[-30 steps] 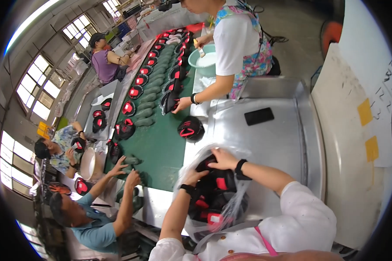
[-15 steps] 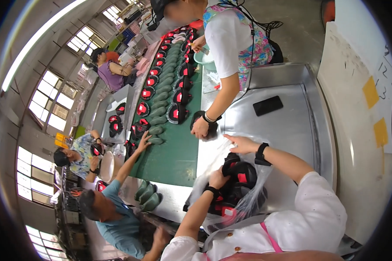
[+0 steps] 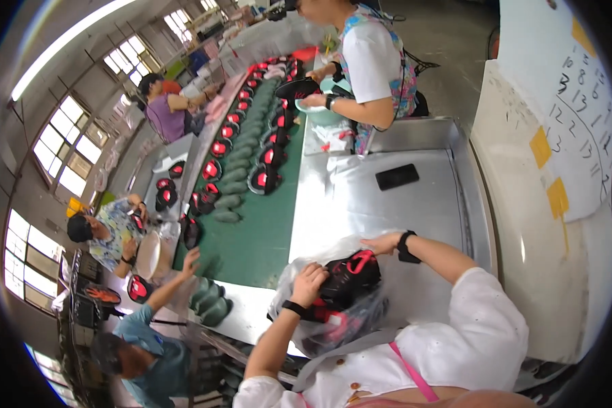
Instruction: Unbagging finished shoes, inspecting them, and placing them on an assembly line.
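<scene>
In front of me on the metal table stands a clear plastic bag full of black and red shoes. My left hand has its fingers curled over the bag's left edge, against the top shoe; whether it also grips that shoe is hidden. At the far right edge of the bag, my right hand pinches the plastic. Both wrists wear black bands. Lower parts of the bagged shoes blur through the film.
A green conveyor belt carries rows of black-red shoes and green shoe lasts. A phone lies on the metal tray. Across from me a co-worker holds a black shoe; another in teal reaches over at left.
The co-worker's hand has left the table edge and now holds a shoe above the green bowl. My left hand has shifted up to the bag's edge. The teal-sleeved hand has drawn back from the lasts.
</scene>
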The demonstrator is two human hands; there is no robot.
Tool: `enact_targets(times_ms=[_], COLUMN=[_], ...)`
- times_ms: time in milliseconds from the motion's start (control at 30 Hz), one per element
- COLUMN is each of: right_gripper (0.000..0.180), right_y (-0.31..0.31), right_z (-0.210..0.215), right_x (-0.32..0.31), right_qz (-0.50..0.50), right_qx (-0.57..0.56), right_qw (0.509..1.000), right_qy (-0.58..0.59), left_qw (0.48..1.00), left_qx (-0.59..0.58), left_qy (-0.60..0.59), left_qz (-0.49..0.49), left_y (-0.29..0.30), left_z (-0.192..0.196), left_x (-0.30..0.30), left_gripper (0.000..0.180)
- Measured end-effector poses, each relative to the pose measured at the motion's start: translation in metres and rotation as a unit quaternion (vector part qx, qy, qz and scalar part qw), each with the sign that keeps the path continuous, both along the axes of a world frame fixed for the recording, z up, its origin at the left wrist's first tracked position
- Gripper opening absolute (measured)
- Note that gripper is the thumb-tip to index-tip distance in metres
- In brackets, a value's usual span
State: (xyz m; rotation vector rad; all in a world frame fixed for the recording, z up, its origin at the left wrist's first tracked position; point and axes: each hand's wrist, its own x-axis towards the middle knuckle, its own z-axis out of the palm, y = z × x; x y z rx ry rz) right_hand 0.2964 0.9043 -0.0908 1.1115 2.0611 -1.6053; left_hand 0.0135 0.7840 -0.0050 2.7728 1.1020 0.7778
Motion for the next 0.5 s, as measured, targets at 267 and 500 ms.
enact_targets(times_ms=[267, 500], right_gripper=[0.073, 0.065], right_y=[-0.026, -0.086], right_z=[0.13, 0.126], right_x=[-0.019, -0.088], right_qz=[-0.258, -0.257], right_qx=[-0.055, -0.324], right_qw=[0.902, 0.642], right_qy=[0.343, 0.646], left_qw=[0.976, 0.956], left_qx=[0.179, 0.222], left_qy=[-0.122, -0.191], left_qz=[-0.009, -0.006], left_y=[-0.012, -0.003], left_z=[0.1, 0.122], left_x=[-0.016, -0.043], left_gripper=[0.012, 0.012])
